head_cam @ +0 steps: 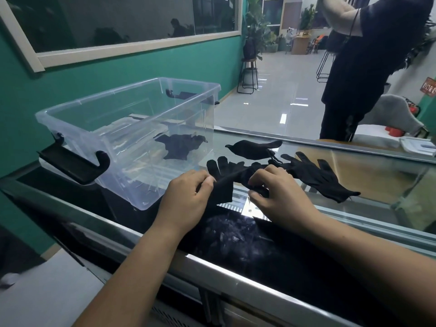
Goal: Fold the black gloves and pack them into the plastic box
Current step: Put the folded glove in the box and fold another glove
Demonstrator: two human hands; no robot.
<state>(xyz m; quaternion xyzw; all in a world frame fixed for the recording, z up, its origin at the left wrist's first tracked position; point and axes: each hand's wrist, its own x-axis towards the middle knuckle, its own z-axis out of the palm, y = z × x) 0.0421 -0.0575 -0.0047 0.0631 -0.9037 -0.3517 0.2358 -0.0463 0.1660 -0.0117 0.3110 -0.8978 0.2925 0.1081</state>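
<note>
On the glass counter [354, 175], left hand [186, 199] and right hand [278, 197] both pinch one black glove [226, 179] mid-fold. Two loose gloves lie toward two o'clock; the plastic box [132, 109] at ten o'clock seemingly holds one. Next: finish the fold, carry it boxward.

Bystander in black [368, 67] cut off at top edge, held glove [226, 185] partly hidden by hands [236, 199], distant seated figure [289, 35] blurred

Plastic box [132, 109] top open, no lid, w/ room inside beside the folded glove [179, 147]. Its near wall stands btwn hands and opening. Two loose gloves [316, 175] crowd the counter [368, 171] toward the right edge; far right corner bare.
</note>
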